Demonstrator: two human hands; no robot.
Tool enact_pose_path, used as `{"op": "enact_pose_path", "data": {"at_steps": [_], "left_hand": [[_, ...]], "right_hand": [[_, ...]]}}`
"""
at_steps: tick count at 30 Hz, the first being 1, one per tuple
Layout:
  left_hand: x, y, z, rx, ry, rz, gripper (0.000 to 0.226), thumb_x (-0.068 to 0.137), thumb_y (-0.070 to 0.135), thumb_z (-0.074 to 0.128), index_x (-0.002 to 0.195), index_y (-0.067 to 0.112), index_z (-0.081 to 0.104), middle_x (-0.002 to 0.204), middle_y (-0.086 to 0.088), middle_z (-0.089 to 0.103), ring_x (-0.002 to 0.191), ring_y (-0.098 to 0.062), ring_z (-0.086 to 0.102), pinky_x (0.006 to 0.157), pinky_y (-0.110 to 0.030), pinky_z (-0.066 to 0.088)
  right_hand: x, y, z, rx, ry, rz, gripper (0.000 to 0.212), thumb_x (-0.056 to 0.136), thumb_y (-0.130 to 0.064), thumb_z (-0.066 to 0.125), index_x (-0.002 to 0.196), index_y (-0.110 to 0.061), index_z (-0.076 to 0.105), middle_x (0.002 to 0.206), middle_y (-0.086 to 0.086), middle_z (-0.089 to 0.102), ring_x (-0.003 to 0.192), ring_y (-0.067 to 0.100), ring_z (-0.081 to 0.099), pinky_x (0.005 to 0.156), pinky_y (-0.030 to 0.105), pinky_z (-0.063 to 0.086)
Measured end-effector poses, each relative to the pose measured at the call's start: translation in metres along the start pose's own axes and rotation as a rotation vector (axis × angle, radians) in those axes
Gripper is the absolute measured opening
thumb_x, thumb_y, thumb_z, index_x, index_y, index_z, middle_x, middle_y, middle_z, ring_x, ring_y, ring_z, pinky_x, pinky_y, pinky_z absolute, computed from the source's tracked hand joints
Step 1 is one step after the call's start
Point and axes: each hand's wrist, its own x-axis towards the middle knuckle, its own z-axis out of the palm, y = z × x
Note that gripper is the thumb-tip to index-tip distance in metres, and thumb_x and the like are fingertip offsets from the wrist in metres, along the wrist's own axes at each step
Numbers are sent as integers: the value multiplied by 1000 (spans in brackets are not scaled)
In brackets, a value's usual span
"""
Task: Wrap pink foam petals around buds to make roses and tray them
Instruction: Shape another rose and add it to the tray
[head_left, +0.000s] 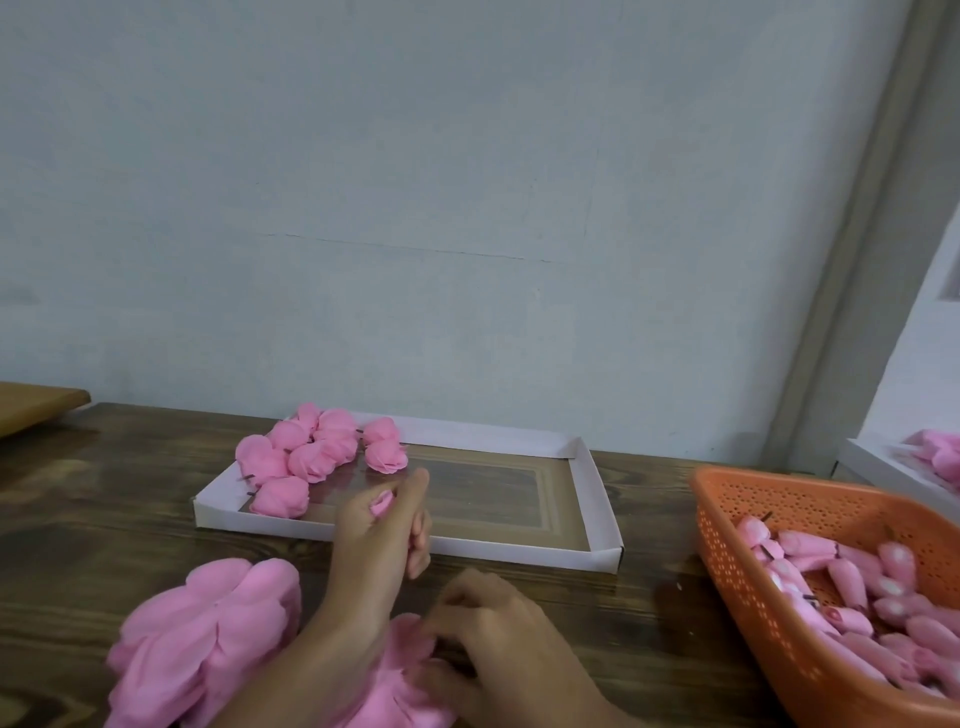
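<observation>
A person's left hand (382, 525), raised above the near edge of the tray, clasps a small pink foam bud (383, 503) between thumb and curled fingers. The right hand (493, 618) rests lower and nearer, fingertips at a loose heap of pink foam petals (208, 634) (motion blur hides whether it grips one). Just beyond the hands lies a shallow white cardboard tray (597, 499), with finished pink foam roses (311, 452) clustered in its far left corner. To the right, an orange perforated plastic basket (737, 582) holds more pink buds on dark stems (852, 577). All sit on a dark wooden table (104, 519) against a pale wall. A second white tray (883, 467) of pink pieces shows at the far right.
</observation>
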Motion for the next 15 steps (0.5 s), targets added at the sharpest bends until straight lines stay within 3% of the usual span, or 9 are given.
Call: {"op": "enact_pose_path", "data": {"at_steps": [4, 7, 9, 11, 15], "left_hand": [[-1, 1, 0, 32, -21, 14, 60, 104, 16, 59, 46, 18, 43, 48, -8, 39, 36, -17, 32, 40, -24, 26], [-1, 0, 0, 44, -25, 17, 60, 104, 17, 59, 46, 18, 43, 48, -8, 39, 36, -17, 32, 40, -24, 27], [-1, -2, -1, 54, -29, 19, 60, 104, 18, 60, 46, 18, 43, 48, -8, 39, 37, -17, 33, 40, -24, 28], [0, -4, -1, 60, -28, 20, 60, 104, 19, 60, 47, 19, 43, 49, -8, 39, 37, -17, 34, 40, -24, 28], [4, -6, -3, 65, -26, 25, 60, 103, 22, 62, 47, 19, 44, 48, -7, 42, 37, -17, 35, 40, -24, 30]], "right_hand": [[-1, -3, -3, 5, 21, -53, 24, 96, -44, 65, 115, -37, 77, 117, -11, 59, 110, 6, 54, 88, 17, 39], [-2, -9, 0, -96, 35, -103, 23, 96, -44, 63, 111, -37, 79, 113, -10, 62, 106, 9, 56, 87, 24, 47], [-3, -9, 3, -232, 138, -130, 12, 83, -42, 72, 88, -36, 82, 91, -14, 66, 86, 8, 63, 64, 24, 53], [-3, -11, 5, -311, 256, -177, 9, 73, -38, 81, 70, -31, 77, 75, -16, 64, 70, 8, 64, 48, 21, 48], [-2, -11, 6, -381, 377, -266, 16, 87, -30, 70, 71, -28, 69, 68, -14, 62, 68, 9, 62, 52, 20, 45]]}}
